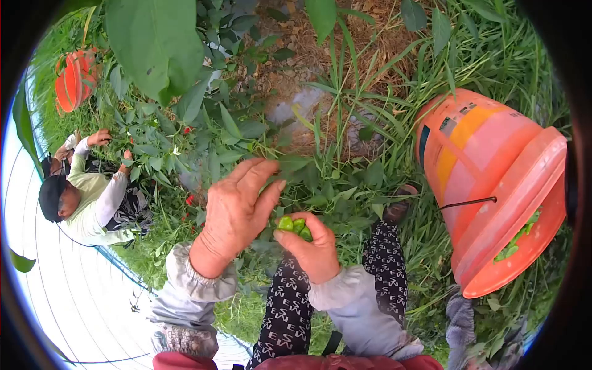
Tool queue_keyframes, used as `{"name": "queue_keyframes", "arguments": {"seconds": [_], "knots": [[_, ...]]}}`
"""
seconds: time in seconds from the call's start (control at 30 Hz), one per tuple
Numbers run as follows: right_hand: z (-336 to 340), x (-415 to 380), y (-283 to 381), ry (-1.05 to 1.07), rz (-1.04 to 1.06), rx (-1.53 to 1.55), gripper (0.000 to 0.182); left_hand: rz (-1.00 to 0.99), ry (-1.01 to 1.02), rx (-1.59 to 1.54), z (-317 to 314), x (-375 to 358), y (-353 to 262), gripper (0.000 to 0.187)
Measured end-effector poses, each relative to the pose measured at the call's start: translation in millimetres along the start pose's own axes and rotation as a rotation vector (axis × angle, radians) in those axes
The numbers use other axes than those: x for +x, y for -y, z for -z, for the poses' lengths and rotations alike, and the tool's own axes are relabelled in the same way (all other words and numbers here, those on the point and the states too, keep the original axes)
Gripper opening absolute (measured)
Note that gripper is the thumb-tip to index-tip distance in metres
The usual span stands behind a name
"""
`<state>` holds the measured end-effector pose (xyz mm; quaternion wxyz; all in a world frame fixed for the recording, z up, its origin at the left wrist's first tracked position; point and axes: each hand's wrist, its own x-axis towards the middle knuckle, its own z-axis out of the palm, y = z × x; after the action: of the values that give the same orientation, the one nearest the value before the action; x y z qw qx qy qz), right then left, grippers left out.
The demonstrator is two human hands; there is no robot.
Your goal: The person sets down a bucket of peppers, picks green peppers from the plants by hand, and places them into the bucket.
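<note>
Cradling the green peppers point(294, 227) calls for a light touch, and we would let the fingers of our right hand point(314, 243) wrap them without squeezing, since firm pressure could bruise the skin or pop one loose. That grip is closed around a small bunch, thumb on the near side and curled fingers on the other. Our left hand point(237, 200) is just above and to the left, beside the leaves point(314, 179) of the plants, its fingers bent and the thumb close to them; we cannot tell whether this grip has hold of anything. Working well here, we judge, means having the two hands close together, as they are, and parting the foliage gently so that no stem snaps.

The peppers sit in front of our knees, between thumb and fingers. They look bright green, smooth and shiny, with rounded, lumpy shapes; one at the lower right is darker. Our fingers cover part of them, so we cannot count them surely. Well apart, on the right, an orange bucket point(487, 160) stands tilted in the grass, with some green pieces point(518, 237) showing in its mouth.
</note>
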<state>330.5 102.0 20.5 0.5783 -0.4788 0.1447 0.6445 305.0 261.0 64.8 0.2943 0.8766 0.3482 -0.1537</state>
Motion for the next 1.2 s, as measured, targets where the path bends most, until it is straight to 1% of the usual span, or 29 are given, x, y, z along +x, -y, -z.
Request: {"name": "queue_keyframes", "arguments": {"seconds": [0.07, 0.13, 0.2, 0.27, 0.3, 0.37, 0.4, 0.47, 0.5, 0.53, 0.6, 0.63, 0.67, 0.73, 0.77, 0.9, 0.97, 1.0, 1.07, 1.1, 1.13, 1.2], "knots": [[-3, -1, 1, 0.026, 0.012, -0.040, 0.023, -0.325, -0.180, 0.193, 15, 47, -5, 0.026], [-7, -3, 5, 0.030, -0.005, 0.013, 0.023, -0.357, -0.196, 0.577, 20, 80, 13, 0.019], [-5, -4, 5, 0.050, 0.010, -0.016, 0.023, -0.069, 0.255, 0.858, 26, 74, 53, 0.014], [-5, -6, 6, 0.066, 0.022, -0.028, 0.024, -0.171, 0.440, 0.880, 34, 42, 92, 0.010], [-5, -6, 6, 0.069, 0.010, -0.004, 0.024, -0.173, 0.449, 0.890, 36, 28, 105, 0.010], [-9, -5, 6, 0.089, 0.003, 0.028, 0.023, -0.340, 0.330, 0.674, 46, 10, 121, 0.016], [-9, -5, 4, 0.084, 0.001, 0.014, 0.023, -0.340, 0.328, 0.676, 45, 11, 120, 0.016], [-8, -5, 5, 0.081, -0.001, -0.003, 0.022, 0.042, 0.361, 0.754, 42, 21, 120, 0.024], [-7, -5, 8, 0.093, -0.021, -0.009, 0.022, -0.159, 0.162, 0.894, 34, 20, 149, 0.029], [-6, -6, 10, 0.104, -0.042, -0.017, 0.023, -0.157, 0.160, 0.893, 35, 30, 149, 0.029], [-5, -6, 11, 0.102, -0.049, -0.006, 0.022, 0.164, 0.256, 0.814, 38, 49, 143, 0.028], [-6, -7, 11, 0.101, -0.057, 0.009, 0.022, 0.150, 0.270, 0.719, 42, 52, 144, 0.027], [-6, -6, 10, 0.107, -0.055, 0.008, 0.022, 0.154, 0.266, 0.721, 44, 57, 143, 0.027], [-6, -6, 6, 0.109, -0.063, 0.012, 0.023, 0.206, 0.408, 0.840, 42, 63, 139, 0.027], [-7, -5, 6, 0.111, -0.062, 0.010, 0.023, 0.226, 0.447, 0.875, 39, 65, 138, 0.028], [-7, -5, 8, 0.095, -0.039, -0.015, 0.023, 0.250, 0.467, 0.972, 29, 62, 171, 0.031], [-8, -5, 7, 0.082, -0.018, -0.032, 0.023, 0.278, 0.653, 1.277, 30, 61, 178, 0.031], [-8, -5, 5, 0.082, -0.023, -0.019, 0.024, 0.285, 0.653, 1.278, 37, 56, 181, 0.031], [-9, -5, 3, 0.088, -0.028, -0.002, 0.024, 0.141, 0.389, 0.879, 56, 43, 187, 0.026], [-9, -5, 3, 0.092, -0.064, -0.004, 0.024, 0.199, 0.452, 0.929, 58, 44, 180, 0.028], [-10, -4, 4, 0.094, -0.098, -0.009, 0.024, 0.202, 0.449, 0.930, 56, 42, 178, 0.028], [-11, -4, 4, 0.097, -0.095, -0.011, 0.024, 0.215, 0.442, 0.991, 53, 39, 179, 0.029]]}}
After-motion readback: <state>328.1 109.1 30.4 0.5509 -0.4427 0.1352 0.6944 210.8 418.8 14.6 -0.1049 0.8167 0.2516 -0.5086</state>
